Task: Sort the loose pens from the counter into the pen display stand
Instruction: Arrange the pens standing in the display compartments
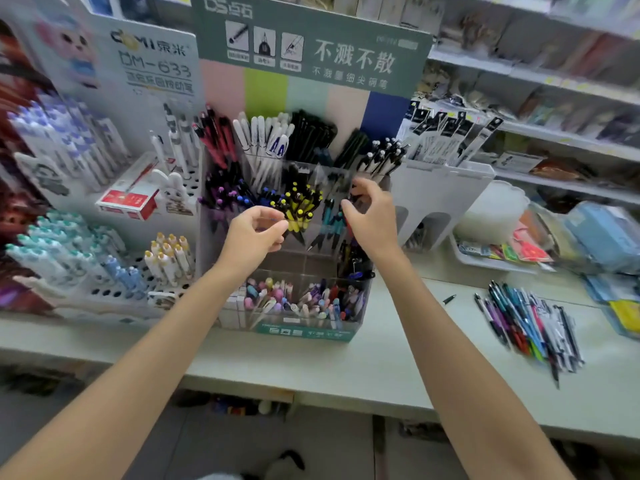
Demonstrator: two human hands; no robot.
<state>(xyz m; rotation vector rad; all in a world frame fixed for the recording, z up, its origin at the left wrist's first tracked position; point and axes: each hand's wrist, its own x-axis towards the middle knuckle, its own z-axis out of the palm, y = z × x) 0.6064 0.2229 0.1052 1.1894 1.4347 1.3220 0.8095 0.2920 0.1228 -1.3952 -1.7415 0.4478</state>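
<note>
Nudging the yellow pens (298, 206) straight in the pen display stand (304, 332): left hand (254, 235) curled there, can't tell if it's pinching, right hand (372, 220) loosely curled, looks empty. Loose pens (530, 323) sit on the surface (381, 368), far right. I'd match colours per slot.

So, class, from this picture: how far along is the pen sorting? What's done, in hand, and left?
Done: the pen display stand already holds grouped pens, like the yellow-capped pens. In hand: left grip and right grip reach its middle row; blur hides whether either holds a pen. Left: a pile of loose pens lies on the counter.
</note>
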